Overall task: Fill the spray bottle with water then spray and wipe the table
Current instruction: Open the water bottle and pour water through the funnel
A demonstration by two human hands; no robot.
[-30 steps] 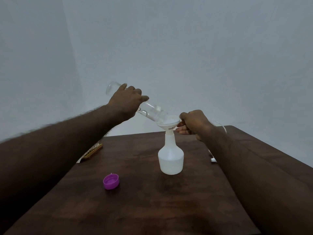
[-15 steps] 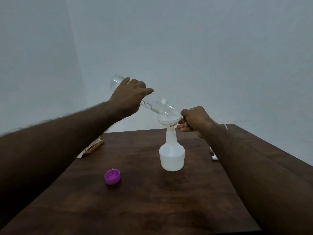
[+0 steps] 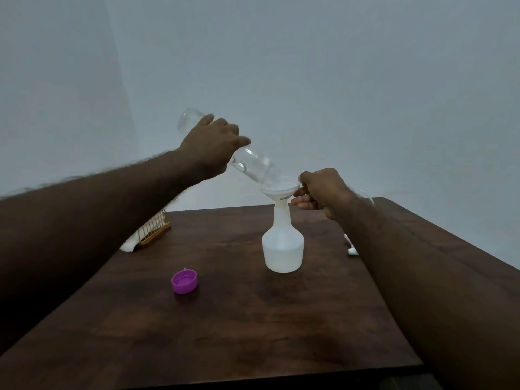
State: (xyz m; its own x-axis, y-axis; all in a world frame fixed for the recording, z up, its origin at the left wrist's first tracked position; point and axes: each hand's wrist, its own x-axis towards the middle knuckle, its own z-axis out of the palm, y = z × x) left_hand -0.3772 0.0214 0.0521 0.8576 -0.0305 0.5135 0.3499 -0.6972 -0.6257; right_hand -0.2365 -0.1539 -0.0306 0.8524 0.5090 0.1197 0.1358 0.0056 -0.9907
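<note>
A white spray bottle body (image 3: 282, 249) without its head stands upright in the middle of the dark wooden table (image 3: 253, 333). A white funnel (image 3: 280, 190) sits in its neck. My right hand (image 3: 320, 192) pinches the funnel's rim from the right. My left hand (image 3: 211, 144) grips a clear plastic water bottle (image 3: 253, 164), tilted mouth-down into the funnel, base raised up to the left. The bottle looks nearly empty.
A purple bottle cap (image 3: 184, 281) lies open side up left of the spray bottle. A gold wire rack with a white cloth (image 3: 149, 232) sits at the table's far left edge. A small white object (image 3: 351, 249) shows behind my right forearm, partly hidden.
The water bottle's base has risen, so its tilt into the funnel is steeper. My right hand stays on the funnel. The view has shifted slightly.
</note>
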